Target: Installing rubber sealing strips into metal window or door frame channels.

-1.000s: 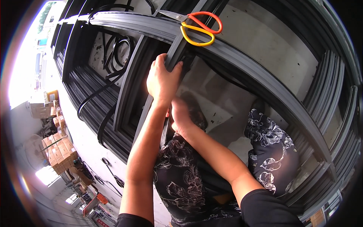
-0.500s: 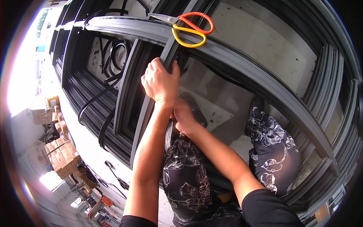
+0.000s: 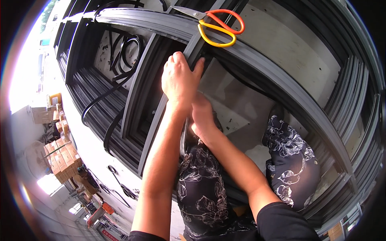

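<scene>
My left hand (image 3: 179,80) is wrapped over a grey metal frame bar (image 3: 194,45), thumb on the right side and fingers on the left. Close below it, my right hand (image 3: 204,116) sits partly behind my left wrist. Its fingers are hidden, so what they hold does not show. Beyond my hands, a pair of scissors (image 3: 198,15) with one red and one yellow handle lies across the long grey frame rail (image 3: 161,25), blades slightly apart. A bundle of thin pale strips (image 3: 183,138) shows beside my knee, below the right hand.
Stacked grey and black frames (image 3: 96,96) spread around me, with a loose coil of black rubber strip (image 3: 138,60) at the far left. My legs (image 3: 201,180) are among the frames. Stacked cardboard boxes (image 3: 62,158) stand on the floor at left.
The scissors and frames appear farther up and right as the view shifts. My left hand stays on the bar. My right hand, blurred before, shows more clearly, slightly higher.
</scene>
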{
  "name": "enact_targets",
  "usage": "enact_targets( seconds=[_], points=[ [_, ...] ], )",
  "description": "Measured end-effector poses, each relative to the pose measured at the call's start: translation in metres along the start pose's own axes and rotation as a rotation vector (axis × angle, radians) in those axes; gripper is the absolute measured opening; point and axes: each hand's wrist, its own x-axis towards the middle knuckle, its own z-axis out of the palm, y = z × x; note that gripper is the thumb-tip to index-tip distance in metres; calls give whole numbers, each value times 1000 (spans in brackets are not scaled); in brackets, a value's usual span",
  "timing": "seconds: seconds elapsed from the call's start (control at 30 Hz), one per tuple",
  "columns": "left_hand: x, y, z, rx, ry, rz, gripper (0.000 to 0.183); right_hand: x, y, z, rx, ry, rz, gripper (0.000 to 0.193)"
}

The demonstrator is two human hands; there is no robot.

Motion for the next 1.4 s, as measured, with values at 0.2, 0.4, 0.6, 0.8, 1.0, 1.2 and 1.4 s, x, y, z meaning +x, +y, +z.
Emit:
enact_targets(
  seconds=[0.2,0.4,0.6,0.8,1.0,1.2,1.4],
  points=[
    [5,-15,-10,-115,-124,93,48,5,-17,15,2,64,9,23],
    [2,-10,-3,-150,24,135,47,22,-19,11,-129,131,-100,22],
    [-1,-7,-6,-34,-23,103,44,25,-14,11,-164,139,-125,19],
    [-2,0,-8,-30,0,88,45,25,-16,18,-190,198,-224,20],
    [-2,2,-7,-24,37,99,43,30,-16,13,-142,151,-237,21],
    [-1,2,-2,7,11,67,43,37,-19,4,-138,109,-165,23],
    [0,-9,2,0,51,81,41,34,-60,-10,-1281,109,-380,28]
  ],
)
